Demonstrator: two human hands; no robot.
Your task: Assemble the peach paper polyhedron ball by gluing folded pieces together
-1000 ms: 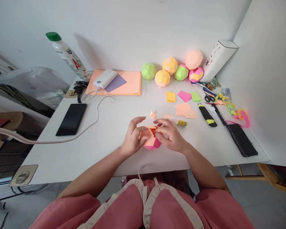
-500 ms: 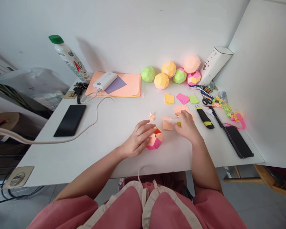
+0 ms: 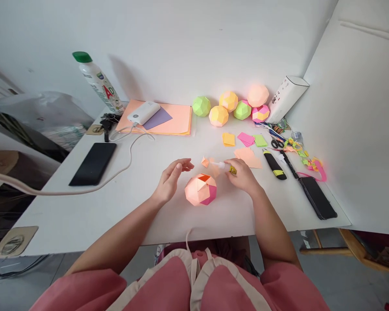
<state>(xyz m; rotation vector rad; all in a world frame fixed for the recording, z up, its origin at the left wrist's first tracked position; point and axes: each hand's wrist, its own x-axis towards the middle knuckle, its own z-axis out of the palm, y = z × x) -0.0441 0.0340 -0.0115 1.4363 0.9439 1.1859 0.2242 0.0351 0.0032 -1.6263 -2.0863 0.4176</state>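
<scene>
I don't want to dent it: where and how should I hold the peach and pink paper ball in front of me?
Cup the ball by its rounded peach side, probably best from the left: the left hand is open beside it there, and the right hand holds the nozzled bottle. Avoid the top opening, whose edges could buckle.

A white table (image 3: 81,209) holds a peach-and-pink paper ball (image 3: 197,192) just nearside of the fingers (image 3: 185,165), black phone (image 3: 93,164) well left, cutter (image 3: 275,165) right.

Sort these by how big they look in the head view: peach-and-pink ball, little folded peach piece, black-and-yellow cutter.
1. Peach-and-pink ball
2. Black-and-yellow cutter, nearly as long but much slimmer
3. Folded peach piece
</scene>
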